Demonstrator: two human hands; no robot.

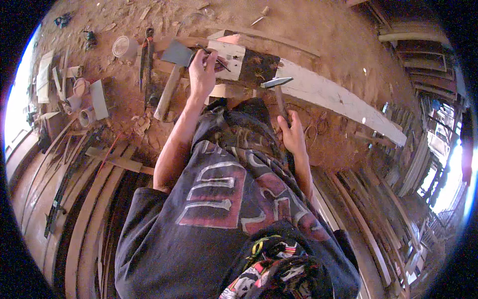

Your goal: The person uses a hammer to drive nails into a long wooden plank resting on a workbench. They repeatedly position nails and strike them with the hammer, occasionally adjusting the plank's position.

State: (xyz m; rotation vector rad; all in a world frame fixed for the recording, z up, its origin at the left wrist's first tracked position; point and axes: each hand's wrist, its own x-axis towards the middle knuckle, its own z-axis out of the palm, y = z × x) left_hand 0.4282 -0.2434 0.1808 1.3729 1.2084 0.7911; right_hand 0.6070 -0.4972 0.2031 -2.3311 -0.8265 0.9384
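Note:
A long pale wooden beam (pixel 343 97) stretches across in front of me, with a dark patch (pixel 259 67) near its left part. Over its left end, my left hand (pixel 203 74) is closed around a thin dark metal rod (pixel 222 65) that slants down toward the wood. To the right, my right hand (pixel 294 133) grips the handle of a hammer (pixel 277 82). The hammer's head is raised near the beam's near edge, apart from the rod. Beside my left forearm lies a hatchet-like tool (pixel 169 94) with a broad grey blade and wooden handle.
Left of the hatchet-like tool are long dark pliers-like tools (pixel 146 62) and a white tub (pixel 124 47). Cups and scrap boards (pixel 98 98) lie farther left. A small handled tool (pixel 260 16) rests on the dirt beyond the beam. Stacked planks (pixel 94 219) flank me on both sides.

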